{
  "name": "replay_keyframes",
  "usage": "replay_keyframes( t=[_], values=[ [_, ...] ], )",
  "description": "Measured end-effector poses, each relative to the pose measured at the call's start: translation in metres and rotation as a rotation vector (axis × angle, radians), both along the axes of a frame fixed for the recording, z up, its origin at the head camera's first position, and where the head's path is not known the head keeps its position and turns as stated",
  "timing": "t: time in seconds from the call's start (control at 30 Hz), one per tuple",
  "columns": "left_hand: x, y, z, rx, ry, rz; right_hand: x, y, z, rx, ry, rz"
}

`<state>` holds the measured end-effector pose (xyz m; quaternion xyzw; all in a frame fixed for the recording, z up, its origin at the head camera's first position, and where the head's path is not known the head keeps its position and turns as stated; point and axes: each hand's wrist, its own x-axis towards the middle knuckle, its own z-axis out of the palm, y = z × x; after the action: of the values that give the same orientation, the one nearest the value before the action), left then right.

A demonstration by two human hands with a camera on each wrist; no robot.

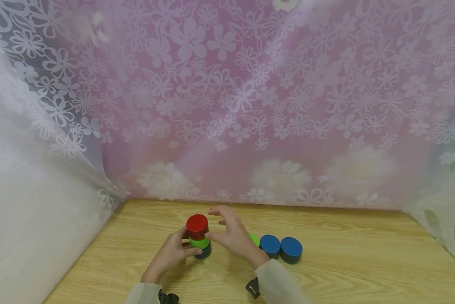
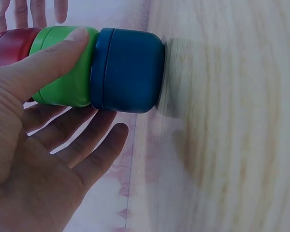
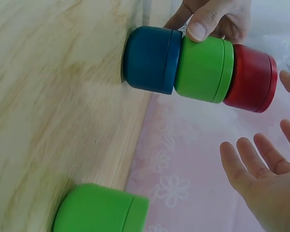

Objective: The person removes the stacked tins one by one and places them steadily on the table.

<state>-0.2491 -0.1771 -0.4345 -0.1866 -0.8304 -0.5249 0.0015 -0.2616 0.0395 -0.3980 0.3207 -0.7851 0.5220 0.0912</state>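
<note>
Three small round canisters with lids stand stacked on the wooden table: a dark blue one (image 2: 130,70) at the bottom, a green one (image 3: 203,70) in the middle and a red one (image 1: 197,228) on top. My left hand (image 1: 173,252) grips the stack from the left, its thumb across the green canister and its fingers round the far side. On the stack's right, my right hand (image 1: 235,236) is spread with nothing in it. Its thumb tip is close by the red canister in the right wrist view.
To the right, another green canister (image 3: 101,210) stands partly behind my right hand in the head view. Beside it are two blue canisters, a nearer-left one (image 1: 270,245) and a right one (image 1: 291,250). A flowered pink curtain (image 1: 250,126) hangs behind the table (image 1: 364,253).
</note>
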Motion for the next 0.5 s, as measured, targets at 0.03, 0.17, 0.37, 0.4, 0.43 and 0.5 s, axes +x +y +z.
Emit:
replay_keyframes(
  t=[0.03, 0.17, 0.37, 0.4, 0.43, 0.5],
  values=[
    [0.0, 0.0, 0.0, -0.003, 0.0, 0.0, 0.0, -0.001, 0.0, -0.002, -0.001, 0.003],
    [0.001, 0.0, 0.001, -0.01, -0.004, -0.004, 0.0, -0.004, -0.002, -0.003, 0.005, 0.016],
    [0.001, -0.001, 0.002, -0.007, -0.007, -0.011, -0.001, -0.009, -0.004, -0.007, 0.001, 0.03],
    [0.001, -0.001, 0.002, -0.006, -0.009, -0.014, -0.001, -0.01, -0.004, -0.013, -0.002, 0.037],
    [0.001, -0.001, 0.002, -0.003, -0.012, -0.015, -0.002, -0.011, -0.004, -0.016, -0.004, 0.041],
    [0.001, -0.001, 0.002, 0.001, -0.016, -0.016, -0.002, -0.013, -0.005, -0.023, -0.013, 0.054]
  ],
)
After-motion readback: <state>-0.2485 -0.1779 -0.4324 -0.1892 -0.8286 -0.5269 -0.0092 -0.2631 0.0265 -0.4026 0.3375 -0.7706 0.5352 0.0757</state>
